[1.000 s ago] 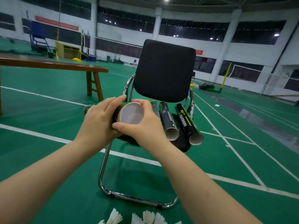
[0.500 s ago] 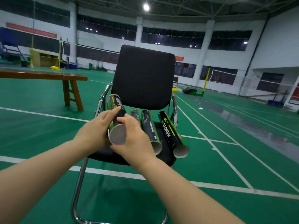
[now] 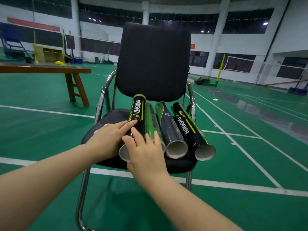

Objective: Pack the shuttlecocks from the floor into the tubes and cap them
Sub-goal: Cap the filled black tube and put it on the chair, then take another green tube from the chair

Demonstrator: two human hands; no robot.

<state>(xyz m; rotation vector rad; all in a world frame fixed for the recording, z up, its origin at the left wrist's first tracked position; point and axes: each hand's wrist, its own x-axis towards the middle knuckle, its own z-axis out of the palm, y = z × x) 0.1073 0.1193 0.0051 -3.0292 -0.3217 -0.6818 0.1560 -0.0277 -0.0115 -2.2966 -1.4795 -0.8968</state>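
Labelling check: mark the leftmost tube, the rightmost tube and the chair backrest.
leftmost tube point(image 3: 137, 112): head view, on the black printed side, mid-length.
rightmost tube point(image 3: 186, 126): head view, on the black side by the lettering.
chair backrest point(image 3: 153, 62): head view, middle of the black pad.

4 tubes on 1 chair point(image 3: 153, 64): leftmost black tube point(image 3: 137, 114), green tube point(image 3: 151, 120), dark tube point(image 3: 170, 129), rightmost black tube point(image 3: 190, 130), side by side across the seat. 2 hands on them: left hand point(image 3: 106, 139) and right hand point(image 3: 146, 155), no more than that. Also 1 wooden bench point(image 3: 45, 70) off to the left, and approx. 2 white pillars, i.e. near pillar point(image 3: 215, 40) and centre pillar point(image 3: 145, 12).
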